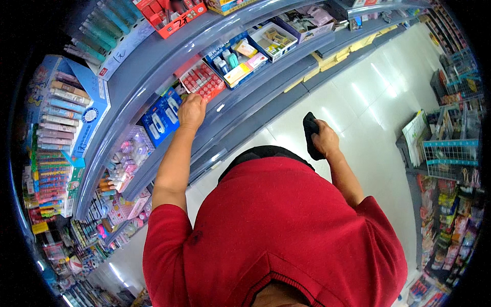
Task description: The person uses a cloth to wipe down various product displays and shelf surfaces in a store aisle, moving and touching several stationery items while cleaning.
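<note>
My left hand (191, 111) is at the near left corner of a red display box (215, 90), its fingers closed on the edge. Rows of small red-and-white items (201, 78) fill that box; the fingertips are partly hidden. Over the floor to the right, my right hand (326, 139) grips a bunched black cloth (310, 134). A blue box of white items (161, 115) lies just left of my left hand. Beyond the red box, a dark blue box (220, 51) holds small bottles and cartons.
Curved grey shelving (126, 73) runs along the left and top. It carries pens in a blue display box (98, 101) and a white tray (285, 48) with small packs. Wire baskets (452, 159) and hanging packets stand at the right, across the pale tiled floor (368, 115).
</note>
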Available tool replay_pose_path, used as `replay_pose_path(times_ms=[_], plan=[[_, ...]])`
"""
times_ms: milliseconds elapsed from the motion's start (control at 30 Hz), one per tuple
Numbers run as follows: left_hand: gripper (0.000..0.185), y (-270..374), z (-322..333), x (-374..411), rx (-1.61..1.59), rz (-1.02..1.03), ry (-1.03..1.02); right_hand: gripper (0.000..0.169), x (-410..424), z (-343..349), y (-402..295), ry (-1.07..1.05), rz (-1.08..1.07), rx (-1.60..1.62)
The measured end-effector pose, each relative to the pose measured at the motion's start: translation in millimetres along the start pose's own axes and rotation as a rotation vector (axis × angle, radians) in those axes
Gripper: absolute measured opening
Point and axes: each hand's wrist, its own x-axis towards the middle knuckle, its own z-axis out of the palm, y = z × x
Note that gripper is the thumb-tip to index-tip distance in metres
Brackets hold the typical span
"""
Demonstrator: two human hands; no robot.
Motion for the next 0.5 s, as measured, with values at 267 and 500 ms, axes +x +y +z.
replay_pose_path(times_ms=[267, 500], plan=[[0.023, 55.7, -9.1, 15.0, 0.032, 0.122, 0.273, 0.046, 27.3, -6.0, 2.8, -0.019, -0.075, 0.037], [0.025, 108.1, 3.1, 57.1, 0.084, 0.162, 0.015, 0.051, 26.4, -15.9, 12.9, -0.125, -0.003, 0.046]])
